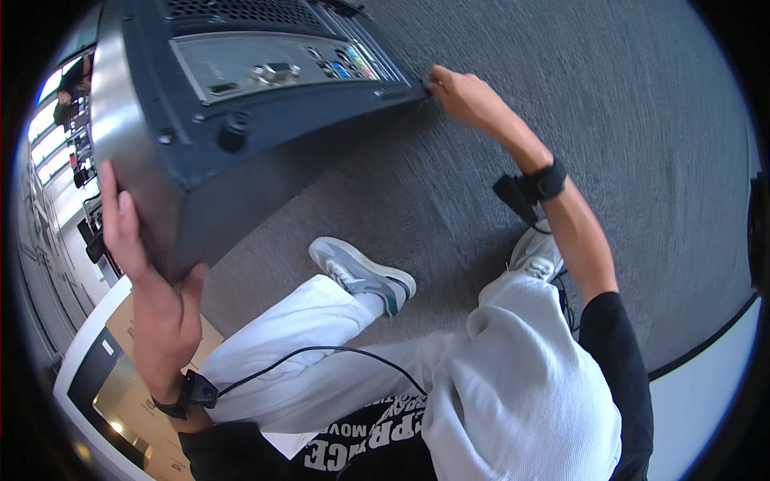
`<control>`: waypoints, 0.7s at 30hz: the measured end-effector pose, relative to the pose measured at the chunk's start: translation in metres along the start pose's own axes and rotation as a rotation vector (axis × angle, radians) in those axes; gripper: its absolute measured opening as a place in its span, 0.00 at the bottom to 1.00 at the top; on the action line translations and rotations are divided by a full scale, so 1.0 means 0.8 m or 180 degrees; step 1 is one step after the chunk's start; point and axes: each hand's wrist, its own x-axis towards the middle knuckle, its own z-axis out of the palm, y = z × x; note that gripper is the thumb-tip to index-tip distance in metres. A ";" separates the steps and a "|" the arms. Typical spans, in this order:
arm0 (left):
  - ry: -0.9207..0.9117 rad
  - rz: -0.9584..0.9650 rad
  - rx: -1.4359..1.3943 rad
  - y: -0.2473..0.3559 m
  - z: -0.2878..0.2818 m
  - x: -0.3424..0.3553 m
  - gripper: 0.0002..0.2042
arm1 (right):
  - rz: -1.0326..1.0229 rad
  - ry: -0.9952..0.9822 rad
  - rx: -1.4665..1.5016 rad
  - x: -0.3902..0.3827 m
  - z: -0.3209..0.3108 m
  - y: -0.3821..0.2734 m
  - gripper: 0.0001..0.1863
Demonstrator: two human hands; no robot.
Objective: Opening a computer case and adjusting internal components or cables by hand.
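on grey office carpet (497,104), my left hand (152,272) clasps the near corner of a dark desktop computer case (200,136), tilted up off the floor. my right hand (461,92) pinches its far rear edge, beside the port panel (273,68); my grey sneakers (365,276) stand below.

Computer case (200,160): dark matt plastic edging; side panel of smooth metal with a dull sheen. Rear plate (273,64) bare brushed metal, grille above it perforated. Floor carpet (561,96): grey, rough short pile. Trousers (497,377): white matt cloth, ribbed weave. Wrist straps (545,183) black matt fabric.
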 end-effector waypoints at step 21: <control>0.0339 0.0241 -0.0449 -0.008 0.025 0.008 0.45 | -0.1724 0.1616 0.0320 -0.088 -0.025 -0.110 0.24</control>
